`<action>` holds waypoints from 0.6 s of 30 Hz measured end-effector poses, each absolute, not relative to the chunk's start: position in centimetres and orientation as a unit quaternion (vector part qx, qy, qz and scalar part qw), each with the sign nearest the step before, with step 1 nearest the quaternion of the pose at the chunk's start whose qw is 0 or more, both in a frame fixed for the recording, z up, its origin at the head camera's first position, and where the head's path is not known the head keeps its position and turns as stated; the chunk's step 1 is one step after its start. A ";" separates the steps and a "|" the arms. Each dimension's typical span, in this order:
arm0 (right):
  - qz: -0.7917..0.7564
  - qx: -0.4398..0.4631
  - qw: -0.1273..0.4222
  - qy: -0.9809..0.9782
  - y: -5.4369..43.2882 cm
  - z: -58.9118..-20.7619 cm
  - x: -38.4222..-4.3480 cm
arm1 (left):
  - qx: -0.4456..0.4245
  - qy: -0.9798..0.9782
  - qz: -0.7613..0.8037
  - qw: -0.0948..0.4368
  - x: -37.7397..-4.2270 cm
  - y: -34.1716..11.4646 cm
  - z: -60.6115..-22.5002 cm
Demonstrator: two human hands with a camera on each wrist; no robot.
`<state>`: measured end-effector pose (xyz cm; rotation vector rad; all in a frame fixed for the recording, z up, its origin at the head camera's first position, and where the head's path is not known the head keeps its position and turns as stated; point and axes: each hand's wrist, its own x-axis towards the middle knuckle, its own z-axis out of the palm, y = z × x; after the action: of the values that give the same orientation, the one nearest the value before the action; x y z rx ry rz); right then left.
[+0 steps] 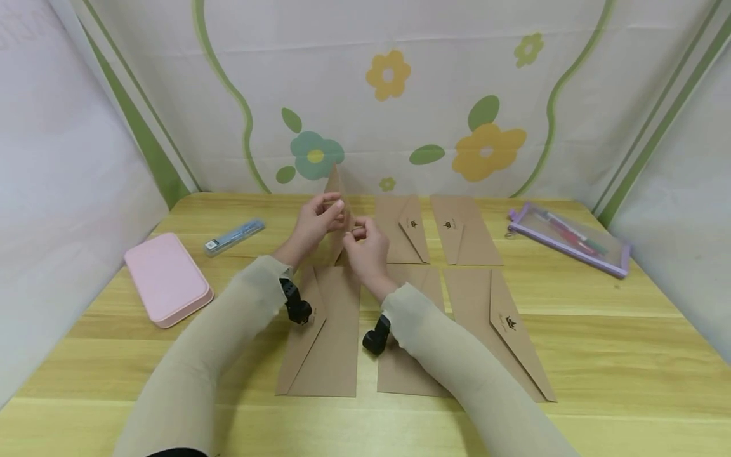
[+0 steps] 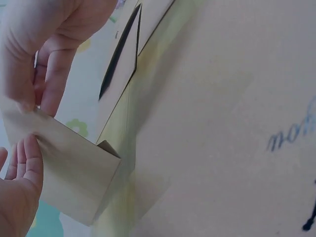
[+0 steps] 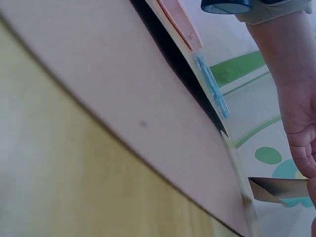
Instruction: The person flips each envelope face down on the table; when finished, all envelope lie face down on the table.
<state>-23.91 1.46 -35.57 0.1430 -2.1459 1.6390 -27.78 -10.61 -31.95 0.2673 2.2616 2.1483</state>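
A brown paper envelope [image 1: 334, 184] stands raised on its edge at the back left of the table's envelopes. Its end also shows in the left wrist view [image 2: 81, 177] and, edge-on, in the right wrist view. My left hand [image 1: 316, 222] pinches its upper edge between thumb and fingers. From the near side, my right hand [image 1: 367, 251] pinches the same envelope, close to the left fingertips. Below my wrists lie a left front envelope [image 1: 337, 336] with its flap folded over and a middle front envelope [image 1: 408, 374], partly hidden by my right forearm.
More envelopes lie flat: a back middle one [image 1: 394, 238], a back right one [image 1: 476, 235] and a front right one [image 1: 482, 317]. At the left are a pink case [image 1: 165, 273] and a slim blue clear box [image 1: 234, 237]. A purple-edged pouch [image 1: 571, 238] with pens lies right.
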 end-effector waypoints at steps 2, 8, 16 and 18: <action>0.605 0.038 0.223 -0.763 1.5 -35.6 -23.9 | 0.085 0.714 0.695 -0.002 -27.7 -10.8 -32.1; 0.659 0.005 0.218 -0.720 1.5 -35.4 -23.7 | 0.061 0.688 0.722 -0.041 -27.5 -12.0 -32.9; 0.807 -0.073 0.122 -0.573 1.1 -35.2 -23.3 | -0.021 0.664 0.742 -0.094 -27.4 -13.5 -33.8; 0.829 -0.084 0.115 -0.541 0.9 -35.2 -23.1 | -0.037 0.671 0.733 -0.100 -27.3 -13.8 -34.0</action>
<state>-23.15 0.87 -35.18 -0.2468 -1.5848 2.4294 -27.30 -13.76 -34.04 -0.1258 2.2554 2.4630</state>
